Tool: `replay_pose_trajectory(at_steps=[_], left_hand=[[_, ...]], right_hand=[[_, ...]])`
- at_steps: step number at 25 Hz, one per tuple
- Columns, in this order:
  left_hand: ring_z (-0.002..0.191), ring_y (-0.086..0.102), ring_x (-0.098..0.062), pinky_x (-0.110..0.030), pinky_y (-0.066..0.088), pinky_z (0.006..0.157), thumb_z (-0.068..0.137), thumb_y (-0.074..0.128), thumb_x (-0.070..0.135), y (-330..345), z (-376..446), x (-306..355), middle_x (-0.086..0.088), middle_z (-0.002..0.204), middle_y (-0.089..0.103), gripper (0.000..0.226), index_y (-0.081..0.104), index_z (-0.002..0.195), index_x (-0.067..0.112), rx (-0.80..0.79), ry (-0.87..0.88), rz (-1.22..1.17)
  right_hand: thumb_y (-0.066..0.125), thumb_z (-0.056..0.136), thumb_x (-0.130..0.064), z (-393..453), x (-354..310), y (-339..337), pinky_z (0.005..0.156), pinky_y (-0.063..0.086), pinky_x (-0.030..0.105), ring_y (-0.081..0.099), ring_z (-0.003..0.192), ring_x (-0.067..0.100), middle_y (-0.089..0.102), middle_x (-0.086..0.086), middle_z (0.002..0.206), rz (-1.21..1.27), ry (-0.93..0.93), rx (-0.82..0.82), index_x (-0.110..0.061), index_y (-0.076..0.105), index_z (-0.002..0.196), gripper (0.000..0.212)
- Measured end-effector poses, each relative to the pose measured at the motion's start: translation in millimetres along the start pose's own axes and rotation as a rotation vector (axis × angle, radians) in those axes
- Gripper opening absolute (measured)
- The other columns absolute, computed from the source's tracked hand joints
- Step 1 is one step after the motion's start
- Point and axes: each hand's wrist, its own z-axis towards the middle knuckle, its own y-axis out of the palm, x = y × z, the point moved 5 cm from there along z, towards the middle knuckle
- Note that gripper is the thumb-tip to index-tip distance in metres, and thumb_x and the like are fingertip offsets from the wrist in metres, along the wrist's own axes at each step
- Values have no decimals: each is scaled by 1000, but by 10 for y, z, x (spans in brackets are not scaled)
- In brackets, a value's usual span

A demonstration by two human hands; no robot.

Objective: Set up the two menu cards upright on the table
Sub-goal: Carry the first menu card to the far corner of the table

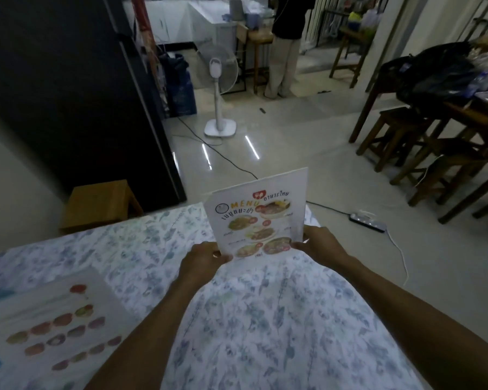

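**First card held upright, second lies flat**

Your surface (pixel 265 319) carries the flat menu card (pixel 48 325), well left of your left hand (pixel 202 256). Both it and your right hand (pixel 319 243) pinch the upright menu card (pixel 258 215) by its bottom corners.

Tablecloth (pixel 265 319) bare between both forearms and right to table edge, free passage; flat menu card (pixel 51 327) takes near-left area; upright menu card (pixel 258 218), held at far edge, blocks straight-ahead reach
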Motion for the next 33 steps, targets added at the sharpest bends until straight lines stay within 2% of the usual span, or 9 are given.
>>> replay_pose_trajectory(at_steps=[3,6,10,16,18,21,24,29,33], left_hand=[[79,63,-17,-28,48,66,88,68,49,153,560,338,1,108,74,42,70,120,22,13,-32,50],[89,68,-19,-27,45,64,87,67,52,390,1127,534,0,113,73,42,70,119,23,14,-72,123],[93,69,-20,-29,51,72,86,67,54,622,1715,610,1,114,73,42,72,117,26,-3,-87,140],[84,70,-21,-36,57,75,81,66,62,500,2591,749,2,98,75,41,74,98,26,41,-97,186],[78,70,-19,-32,55,70,83,68,58,452,2804,760,4,88,75,35,73,94,26,55,-106,199],[73,71,-17,-33,57,70,84,69,55,380,3048,749,6,79,74,34,73,94,23,97,-111,211],[68,71,-16,-38,59,73,82,72,52,349,3167,742,6,71,75,31,74,92,23,91,-113,199],[59,66,-6,-28,49,60,85,73,46,369,3138,744,7,72,73,26,73,92,20,112,-119,184],[71,68,-16,-30,50,63,88,69,47,388,3082,780,5,77,72,27,69,100,22,98,-93,156]], right_hand=[[71,87,-35,555,341,-214,79,55,34,71,97,23,76,5,115,36,26,7,-20,71,122,37],[71,87,-35,1123,741,-187,85,56,37,70,102,26,74,8,119,53,67,-22,-17,69,124,41],[69,89,-37,1769,1085,-99,85,55,37,69,103,27,73,9,120,73,74,-69,-14,68,122,40],[69,90,-28,2639,1116,-275,80,52,32,67,100,27,72,12,117,96,-15,-21,-8,67,120,36],[70,89,-28,2883,1078,-297,82,55,36,68,100,28,72,13,116,99,-56,-19,-8,66,118,36],[70,88,-32,3164,1056,-301,86,57,44,69,100,29,74,12,115,89,-69,-42,-9,65,121,40],[71,88,-32,3276,1050,-308,85,56,43,69,100,29,74,11,114,75,-89,-41,-10,65,120,39],[71,87,-33,3305,1102,-254,83,58,43,70,95,26,74,9,112,83,-55,-40,-11,65,118,39],[76,83,-32,3307,1140,-274,85,57,43,68,94,27,74,11,106,48,16,-43,-9,69,106,34]])
